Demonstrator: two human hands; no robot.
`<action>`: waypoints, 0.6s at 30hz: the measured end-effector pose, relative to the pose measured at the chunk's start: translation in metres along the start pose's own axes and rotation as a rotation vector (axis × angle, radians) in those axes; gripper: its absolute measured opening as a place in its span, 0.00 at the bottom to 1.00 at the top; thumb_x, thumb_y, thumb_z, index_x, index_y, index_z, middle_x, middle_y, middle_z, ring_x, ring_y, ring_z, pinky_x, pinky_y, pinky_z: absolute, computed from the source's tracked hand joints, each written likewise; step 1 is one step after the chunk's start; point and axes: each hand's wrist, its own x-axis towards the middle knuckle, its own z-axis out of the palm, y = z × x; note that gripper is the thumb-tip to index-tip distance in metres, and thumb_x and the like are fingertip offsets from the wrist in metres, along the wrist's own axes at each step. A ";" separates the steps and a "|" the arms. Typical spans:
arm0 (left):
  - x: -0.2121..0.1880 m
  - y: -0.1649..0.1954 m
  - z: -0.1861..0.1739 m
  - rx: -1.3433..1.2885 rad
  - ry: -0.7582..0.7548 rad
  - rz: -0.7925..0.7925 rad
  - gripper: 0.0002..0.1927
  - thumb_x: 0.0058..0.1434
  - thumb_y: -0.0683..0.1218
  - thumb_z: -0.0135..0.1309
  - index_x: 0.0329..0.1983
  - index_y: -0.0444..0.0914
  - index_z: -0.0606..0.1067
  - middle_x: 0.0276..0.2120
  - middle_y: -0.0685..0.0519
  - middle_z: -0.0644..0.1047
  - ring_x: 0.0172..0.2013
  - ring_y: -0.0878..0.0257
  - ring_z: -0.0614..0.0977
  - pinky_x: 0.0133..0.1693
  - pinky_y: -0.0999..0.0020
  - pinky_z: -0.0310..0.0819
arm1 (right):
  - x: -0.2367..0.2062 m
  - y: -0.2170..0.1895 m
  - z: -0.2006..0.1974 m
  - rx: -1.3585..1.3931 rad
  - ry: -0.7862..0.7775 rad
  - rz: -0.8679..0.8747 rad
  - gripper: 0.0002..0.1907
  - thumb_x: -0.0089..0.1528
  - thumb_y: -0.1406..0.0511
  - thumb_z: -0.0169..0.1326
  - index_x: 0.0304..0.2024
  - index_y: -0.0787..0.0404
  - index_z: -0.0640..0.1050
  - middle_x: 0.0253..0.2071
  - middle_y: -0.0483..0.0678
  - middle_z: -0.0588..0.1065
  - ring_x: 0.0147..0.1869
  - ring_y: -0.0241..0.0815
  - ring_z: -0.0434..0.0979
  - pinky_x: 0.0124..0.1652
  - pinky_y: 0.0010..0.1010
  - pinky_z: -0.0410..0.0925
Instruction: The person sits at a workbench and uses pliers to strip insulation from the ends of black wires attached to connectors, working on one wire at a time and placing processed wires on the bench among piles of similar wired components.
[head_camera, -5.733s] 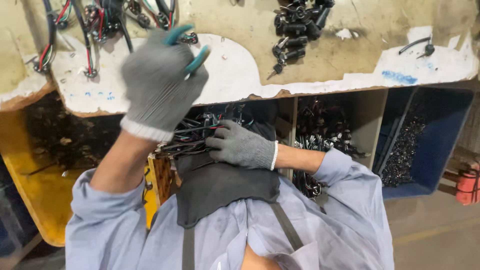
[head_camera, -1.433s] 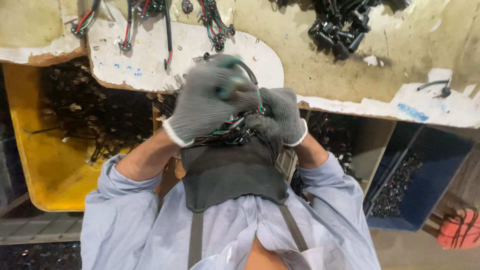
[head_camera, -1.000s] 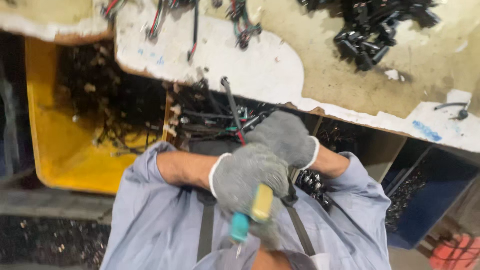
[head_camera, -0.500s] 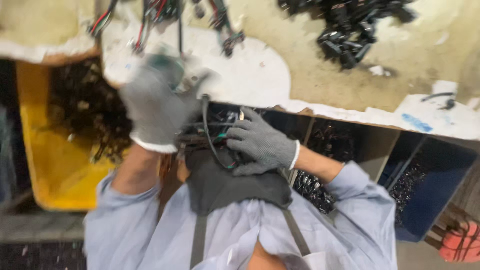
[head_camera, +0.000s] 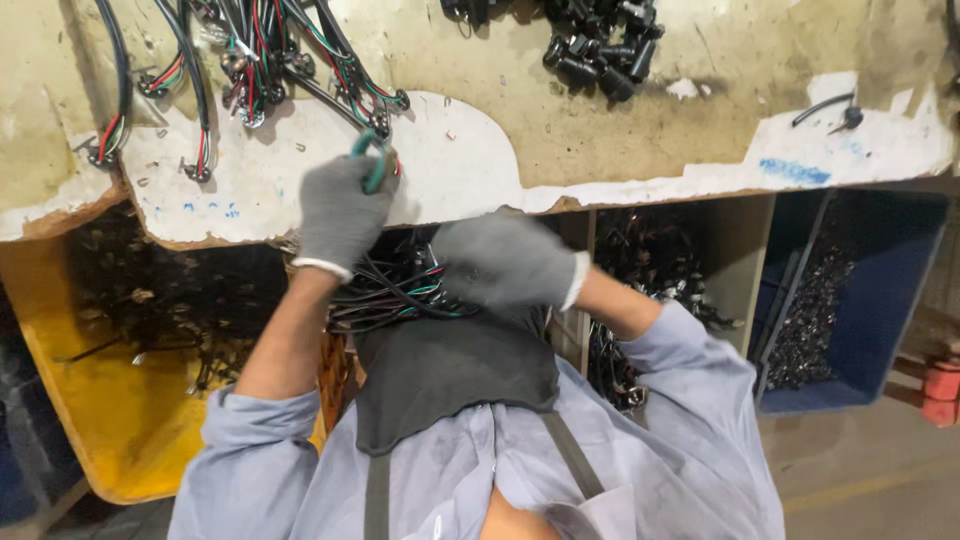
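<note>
The wire bundle (head_camera: 395, 295), black leads with red and green strands, lies in the person's lap at the edge of the tabletop (head_camera: 620, 150). The right hand (head_camera: 505, 260), in a grey glove, has its fingers curled down over the bundle, pressing it against the dark apron (head_camera: 455, 375). The left hand (head_camera: 340, 210), gloved too, is raised with fingers clenched around a teal-handled tool (head_camera: 376, 165), forearm bare and angled upward. On the worn tabletop lie more cut wire pieces (head_camera: 250, 70) and black connectors (head_camera: 600, 45). Below sit a yellow bin (head_camera: 90, 410) and a blue bin (head_camera: 870, 310).
</note>
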 end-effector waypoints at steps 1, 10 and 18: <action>-0.001 -0.002 0.012 0.063 0.023 -0.032 0.11 0.60 0.53 0.66 0.36 0.41 0.85 0.25 0.41 0.79 0.27 0.47 0.82 0.33 0.53 0.74 | -0.007 0.012 -0.015 -0.106 0.271 0.067 0.25 0.63 0.57 0.64 0.55 0.66 0.75 0.46 0.58 0.76 0.51 0.59 0.76 0.51 0.45 0.69; -0.004 0.007 0.043 0.361 0.046 -0.172 0.25 0.53 0.55 0.67 0.51 0.40 0.78 0.32 0.43 0.77 0.31 0.46 0.82 0.32 0.50 0.76 | -0.038 0.130 -0.069 -0.741 0.808 0.610 0.15 0.66 0.60 0.67 0.44 0.62 0.77 0.41 0.55 0.75 0.45 0.57 0.75 0.43 0.48 0.67; -0.003 0.009 0.057 0.361 0.154 -0.155 0.31 0.54 0.49 0.66 0.60 0.37 0.74 0.34 0.43 0.76 0.27 0.51 0.82 0.28 0.56 0.77 | -0.024 0.088 -0.070 0.683 1.296 -0.045 0.14 0.65 0.75 0.57 0.53 0.61 0.76 0.50 0.52 0.76 0.50 0.47 0.79 0.52 0.41 0.74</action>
